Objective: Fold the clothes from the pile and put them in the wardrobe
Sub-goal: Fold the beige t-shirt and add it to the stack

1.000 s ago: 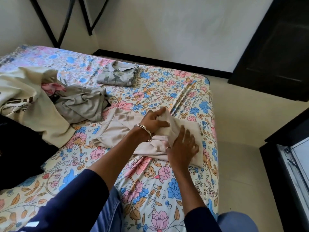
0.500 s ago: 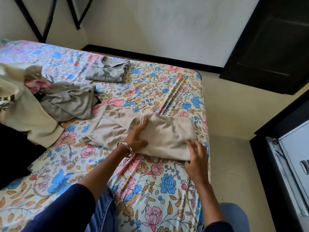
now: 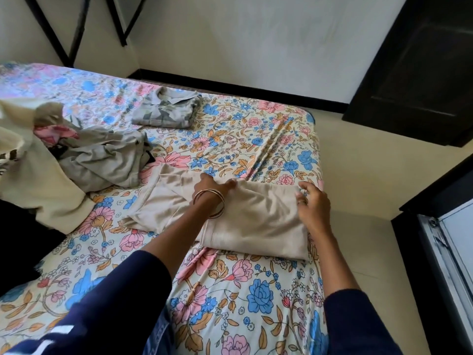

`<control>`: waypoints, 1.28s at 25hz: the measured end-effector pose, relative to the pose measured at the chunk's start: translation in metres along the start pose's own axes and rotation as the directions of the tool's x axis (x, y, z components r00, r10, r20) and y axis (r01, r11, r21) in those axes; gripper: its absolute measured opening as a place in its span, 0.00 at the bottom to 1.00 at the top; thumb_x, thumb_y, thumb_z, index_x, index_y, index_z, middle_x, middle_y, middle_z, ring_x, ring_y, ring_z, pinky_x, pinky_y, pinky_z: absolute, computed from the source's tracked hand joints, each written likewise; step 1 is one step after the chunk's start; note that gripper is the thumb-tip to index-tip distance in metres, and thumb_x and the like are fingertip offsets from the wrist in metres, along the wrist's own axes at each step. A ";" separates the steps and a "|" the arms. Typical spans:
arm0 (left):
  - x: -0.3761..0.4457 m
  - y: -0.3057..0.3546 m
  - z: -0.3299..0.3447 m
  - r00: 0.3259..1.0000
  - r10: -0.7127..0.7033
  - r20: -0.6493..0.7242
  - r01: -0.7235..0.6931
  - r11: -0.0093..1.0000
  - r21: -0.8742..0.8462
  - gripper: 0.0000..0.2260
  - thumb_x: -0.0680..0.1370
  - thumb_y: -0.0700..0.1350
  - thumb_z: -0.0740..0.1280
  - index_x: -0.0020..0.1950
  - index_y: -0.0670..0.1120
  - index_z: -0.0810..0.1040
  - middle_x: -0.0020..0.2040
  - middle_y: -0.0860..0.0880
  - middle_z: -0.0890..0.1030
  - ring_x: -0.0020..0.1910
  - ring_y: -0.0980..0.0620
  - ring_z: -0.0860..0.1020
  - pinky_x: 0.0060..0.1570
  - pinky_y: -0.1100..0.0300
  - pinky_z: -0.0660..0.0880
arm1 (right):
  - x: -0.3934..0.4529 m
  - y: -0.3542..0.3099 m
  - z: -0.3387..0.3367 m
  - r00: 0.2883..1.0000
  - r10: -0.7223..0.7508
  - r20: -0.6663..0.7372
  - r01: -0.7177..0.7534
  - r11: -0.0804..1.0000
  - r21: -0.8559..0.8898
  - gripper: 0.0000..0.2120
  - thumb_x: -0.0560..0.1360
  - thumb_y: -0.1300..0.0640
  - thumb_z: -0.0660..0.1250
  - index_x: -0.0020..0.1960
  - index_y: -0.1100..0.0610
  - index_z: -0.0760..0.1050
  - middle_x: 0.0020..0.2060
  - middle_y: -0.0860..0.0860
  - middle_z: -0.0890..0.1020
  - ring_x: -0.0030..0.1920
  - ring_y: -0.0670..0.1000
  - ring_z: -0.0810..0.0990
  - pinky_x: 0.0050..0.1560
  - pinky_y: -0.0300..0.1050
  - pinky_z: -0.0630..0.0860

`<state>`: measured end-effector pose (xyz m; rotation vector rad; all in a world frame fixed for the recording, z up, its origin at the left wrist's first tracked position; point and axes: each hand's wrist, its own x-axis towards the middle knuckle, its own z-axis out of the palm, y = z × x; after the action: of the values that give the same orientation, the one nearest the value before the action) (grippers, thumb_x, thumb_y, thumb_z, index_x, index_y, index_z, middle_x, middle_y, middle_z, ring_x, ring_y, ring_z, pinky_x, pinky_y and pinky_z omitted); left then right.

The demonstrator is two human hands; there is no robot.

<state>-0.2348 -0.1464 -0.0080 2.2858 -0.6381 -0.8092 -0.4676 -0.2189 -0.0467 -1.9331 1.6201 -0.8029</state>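
Beige garment (image 3: 245,216) lay half-folded near the bed (image 3: 230,290) edge, soft and light, best taken by its folded edges, her left hand (image 3: 215,187) pinching the far edge, right hand (image 3: 313,206) fingers loosely spread on its corner.

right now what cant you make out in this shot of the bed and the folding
Head view only:
- Left hand: fingertips blurred, so grip on the beige garment is unclear.
- Beige garment: its middle is hidden by the left forearm.
- Cream garment: cut off by the left edge, print unreadable.
- Black cloth: too dark to identify.
- Wardrobe: not identifiable.
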 end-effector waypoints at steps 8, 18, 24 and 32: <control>0.029 -0.015 -0.009 0.999 -0.008 0.041 0.021 0.946 -0.324 0.09 0.71 0.45 0.76 0.43 0.43 0.80 0.39 0.45 0.80 0.37 0.47 0.77 0.40 0.59 0.75 | 0.056 0.008 0.001 0.979 -0.003 0.206 0.029 0.992 -0.121 0.07 0.79 0.54 0.65 0.55 0.48 0.80 0.60 0.48 0.78 0.67 0.53 0.61 0.57 0.50 0.53; 0.036 -0.001 -0.001 0.970 0.232 0.072 -0.242 0.895 0.374 0.35 0.71 0.71 0.63 0.66 0.46 0.72 0.61 0.43 0.76 0.59 0.41 0.74 0.56 0.50 0.73 | 0.058 0.000 0.009 0.975 0.092 0.202 -0.064 0.988 -0.140 0.07 0.80 0.53 0.62 0.52 0.53 0.77 0.63 0.51 0.75 0.67 0.58 0.62 0.63 0.57 0.58; 0.023 0.008 0.016 0.992 0.128 0.010 -0.125 0.949 0.291 0.19 0.74 0.54 0.70 0.57 0.42 0.74 0.51 0.43 0.77 0.49 0.42 0.77 0.46 0.55 0.74 | 0.042 0.010 0.011 0.916 0.348 -0.201 -0.341 0.938 0.065 0.08 0.78 0.54 0.65 0.56 0.52 0.77 0.58 0.53 0.79 0.64 0.60 0.68 0.60 0.57 0.66; -0.003 0.003 0.022 0.992 0.094 -0.078 -0.100 0.993 -0.067 0.13 0.81 0.44 0.58 0.64 0.42 0.69 0.59 0.37 0.76 0.57 0.37 0.75 0.47 0.55 0.67 | -0.025 -0.006 0.024 0.893 0.335 -0.301 -0.303 0.941 0.150 0.08 0.77 0.56 0.66 0.54 0.55 0.78 0.53 0.56 0.82 0.57 0.62 0.76 0.53 0.53 0.73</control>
<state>-0.2528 -0.1551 -0.0183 2.1918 -0.6701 -0.6860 -0.4495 -0.1929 -0.0624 -1.4639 1.9819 -1.0772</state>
